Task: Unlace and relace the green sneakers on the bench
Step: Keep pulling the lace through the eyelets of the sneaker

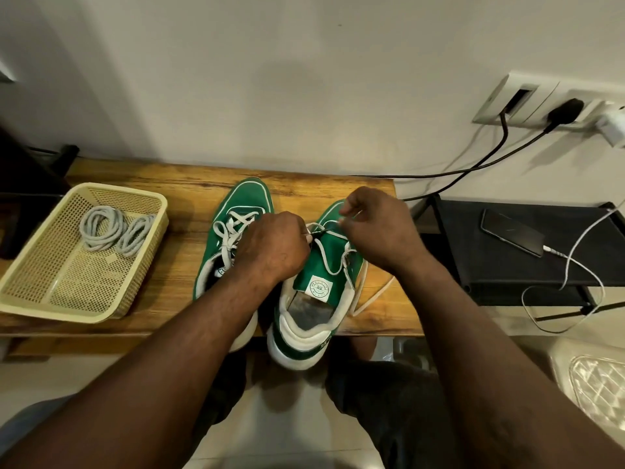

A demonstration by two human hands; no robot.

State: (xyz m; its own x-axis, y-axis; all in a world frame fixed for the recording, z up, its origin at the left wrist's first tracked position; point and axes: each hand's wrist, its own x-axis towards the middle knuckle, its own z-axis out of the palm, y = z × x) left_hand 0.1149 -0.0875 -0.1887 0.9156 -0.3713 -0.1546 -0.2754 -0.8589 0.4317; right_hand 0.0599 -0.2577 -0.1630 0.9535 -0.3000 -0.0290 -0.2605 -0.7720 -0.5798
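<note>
Noted both forearms closest to lens, reaching over bench [152, 184] near edge. Found left hand [274, 245] curled, fingertips pinching white lace [329, 265] close to its tip. Found right hand [378, 228] likewise curled, pinching another run of same lace over the toe-end eyelets. Located worked sneaker [297, 346] toward bench's right end: heel overhanging near edge, tongue raised, lace slack w/ one loose end trailing toward right edge. Located second sneaker [243, 198] just beside it at mid-bench, laced & tied in a bow, untouched. Logged mesh basket [84, 187] at left end w/ coiled grey laces [111, 231] inside.

Judged step: lace work at lowest eyelets of first shoe, prob. unlacing; cannot rule out relacing. Approx progress: early, second shoe not begun. Next move calls for keeping shoe steady, drawing pinched strand clear of its eyelet w/o snagging the tip, then freeing last crossing.
</note>
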